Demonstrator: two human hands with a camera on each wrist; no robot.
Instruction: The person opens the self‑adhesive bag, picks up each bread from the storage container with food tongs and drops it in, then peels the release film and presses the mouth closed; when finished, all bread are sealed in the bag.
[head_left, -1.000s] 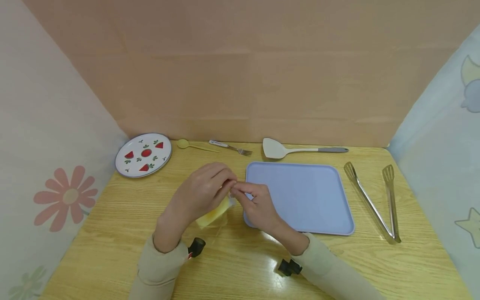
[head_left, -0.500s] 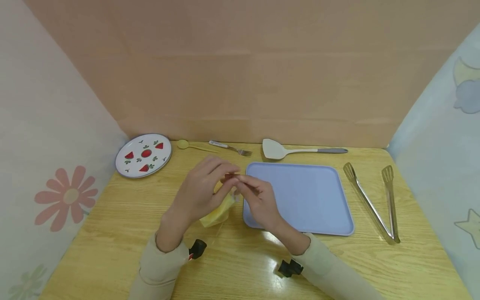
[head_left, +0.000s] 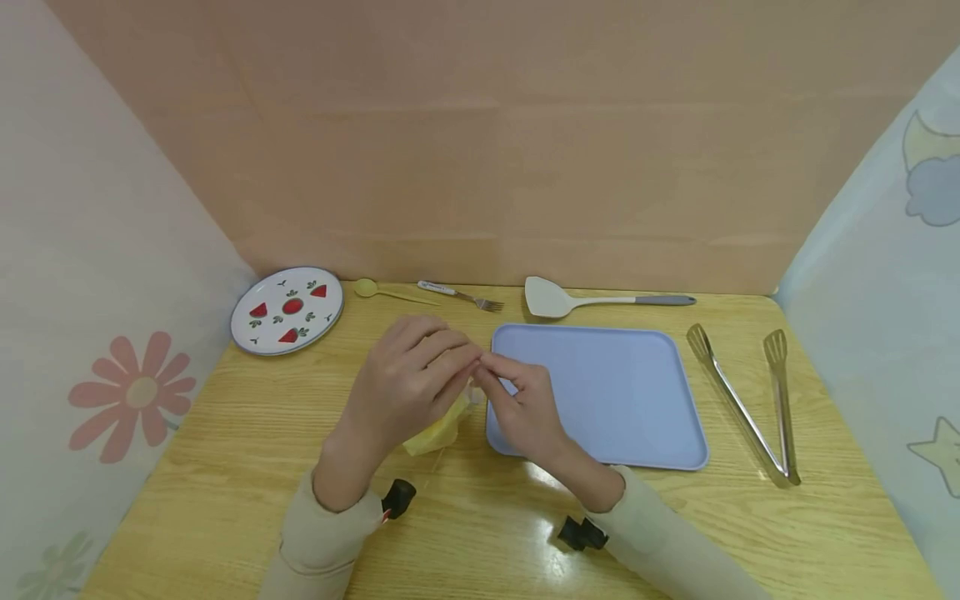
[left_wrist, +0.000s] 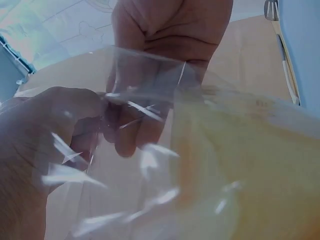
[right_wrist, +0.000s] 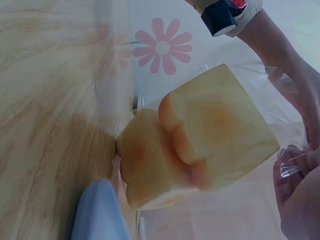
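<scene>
Two thick pieces of bread (right_wrist: 220, 125) sit inside a clear plastic bag (left_wrist: 150, 170), tilted against each other in the right wrist view. In the head view the bread mostly hides behind my left hand (head_left: 412, 383), with only a yellow part showing below it. Left thumb and fingers pinch the gathered top of the bag. My right hand (head_left: 528, 408) pinches the same spot from the right, so the fingertips of both hands meet. What exactly lies between the fingertips is hidden. The bag hangs under the hands, just left of the tray.
A blue tray (head_left: 600, 392) lies right of the hands, with metal tongs (head_left: 784, 408) beyond it. Along the back are a patterned plate (head_left: 262, 331), a yellow spoon (head_left: 366, 287), a fork (head_left: 457, 293) and a white spatula (head_left: 547, 297). Walls enclose the table on three sides.
Both hands and the bag have shifted slightly right. Half a second ago the left fingers were spread apart from the thumb; now they are drawn together against the right fingertips.
</scene>
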